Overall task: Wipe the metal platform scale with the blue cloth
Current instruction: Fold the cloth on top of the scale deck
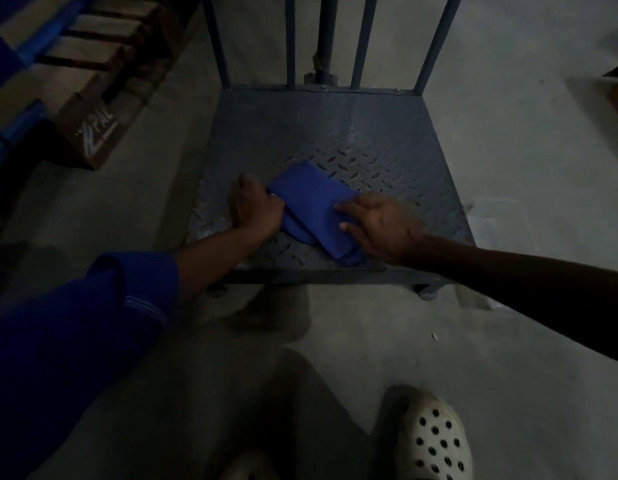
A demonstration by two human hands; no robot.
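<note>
Closest to us are a white clog with round holes (435,441) on the right foot and the toe of a second clog (248,469) at the bottom edge, both on the grey concrete floor (508,341). To the left a blue sleeve (75,323) runs up to the bare forearm of the left hand (255,207). That hand rests on the scale (335,133), its fingers curled into a fist that grips the bunched end of the blue cloth (314,206). The cloth lies folded on the ribbed metal plate, stretching from the left hand's knuckles to under the right hand (380,223), so it sits between the two hands and touches both. The right hand lies on top of the cloth's near right part, its fingers fairly straight and spread, pressing the fabric flat against the plate. Past both hands the plate runs on bare to its far edge, where dark upright bars (290,39) rise from the frame. Well left of the left hand, off the scale, we see a brown cardboard box (89,133) with pale lettering on its side, standing beside a blue rack (30,39).
</note>
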